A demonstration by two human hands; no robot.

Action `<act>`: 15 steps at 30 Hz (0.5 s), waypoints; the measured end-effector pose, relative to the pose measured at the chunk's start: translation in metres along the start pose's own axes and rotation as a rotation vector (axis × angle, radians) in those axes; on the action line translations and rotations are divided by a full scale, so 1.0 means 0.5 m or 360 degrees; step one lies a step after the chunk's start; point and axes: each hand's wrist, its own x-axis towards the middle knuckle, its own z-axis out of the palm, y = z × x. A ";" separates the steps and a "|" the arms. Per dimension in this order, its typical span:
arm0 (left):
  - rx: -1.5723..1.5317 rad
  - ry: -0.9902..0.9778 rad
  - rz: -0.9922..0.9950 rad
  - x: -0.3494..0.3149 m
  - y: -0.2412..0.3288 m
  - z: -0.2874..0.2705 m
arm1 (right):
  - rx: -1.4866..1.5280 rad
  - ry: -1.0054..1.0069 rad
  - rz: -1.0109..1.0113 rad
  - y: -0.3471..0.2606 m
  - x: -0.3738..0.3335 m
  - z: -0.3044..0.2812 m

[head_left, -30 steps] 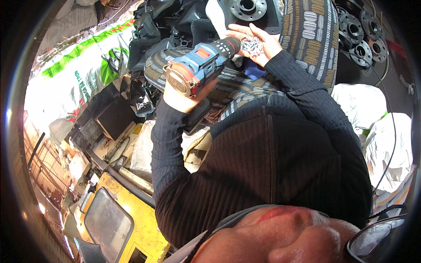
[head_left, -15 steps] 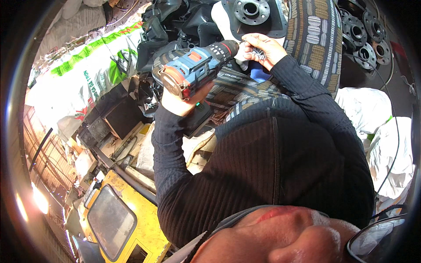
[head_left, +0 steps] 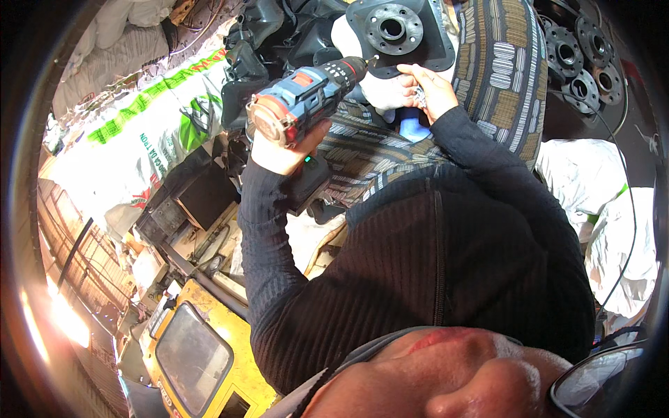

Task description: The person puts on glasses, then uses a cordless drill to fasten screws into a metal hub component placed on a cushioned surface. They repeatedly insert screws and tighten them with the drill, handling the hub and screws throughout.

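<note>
My left hand [head_left: 284, 150] grips a blue and black cordless drill [head_left: 296, 101] with a red-ringed chuck. Its tip points at the near left corner of a black square part [head_left: 411, 61], which has a round grey metal flange [head_left: 392, 29] with holes in its middle. Something small sits at the drill's tip, too small to tell. Curled beside that part, my right hand [head_left: 433, 90] holds several small shiny screws [head_left: 420, 96] in its palm, thumb and forefinger reaching toward the drill tip. The black part rests over my lap, on patterned trousers [head_left: 498, 76].
Black moulded parts [head_left: 293, 35] are piled at the far left, beside a white and green sack [head_left: 153, 125]. More metal flanges [head_left: 582, 56] lie at the far right, above white bags [head_left: 582, 174]. A yellow machine panel [head_left: 209, 334] stands at the lower left.
My right hand has drawn back from the drill's tip, slightly nearer and to the right. The drill has shifted a little left, its tip now by the black part's corner.
</note>
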 end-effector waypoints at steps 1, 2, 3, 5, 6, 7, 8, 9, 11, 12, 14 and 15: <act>0.0117 0.0053 0.0196 0.016 -0.001 0.002 | -0.0053 -0.0012 -0.0098 0.000 0.000 -0.001; 0.0236 0.0103 0.0393 0.030 -0.001 0.004 | -0.0119 0.0047 -0.0140 0.001 -0.001 -0.001; 0.0353 0.0149 0.0585 0.039 0.000 0.007 | -0.0189 0.0134 -0.0175 0.000 -0.003 -0.001; 0.0180 0.0072 0.0387 0.051 0.005 0.011 | -0.0105 0.0172 -0.0159 0.000 -0.006 0.003; 0.0105 0.0023 0.0269 0.054 0.008 0.012 | -0.0096 0.0162 -0.0126 -0.002 -0.008 0.004; -0.0011 -0.0010 0.0150 0.057 0.012 0.014 | -0.0086 0.0140 -0.0092 -0.004 -0.009 0.006; -0.0125 -0.0035 0.0029 0.060 0.016 0.014 | -0.0091 0.0133 -0.0082 -0.006 -0.009 0.007; -0.0280 -0.0041 -0.0099 0.061 0.021 0.016 | -0.0095 0.0109 -0.0064 -0.008 -0.010 0.009; -0.0405 -0.0053 -0.0232 0.065 0.031 0.016 | -0.0099 0.0098 -0.0052 -0.012 -0.012 0.013; -0.0379 -0.0062 -0.0235 0.068 0.036 0.015 | -0.0101 0.0113 -0.0057 -0.013 -0.013 0.015; -0.0341 -0.0067 -0.0218 0.072 0.045 0.013 | -0.0086 0.0151 -0.0043 -0.015 -0.016 0.018; -0.0332 -0.0055 -0.0196 0.072 0.049 0.012 | -0.0075 0.0167 -0.0029 -0.017 -0.016 0.019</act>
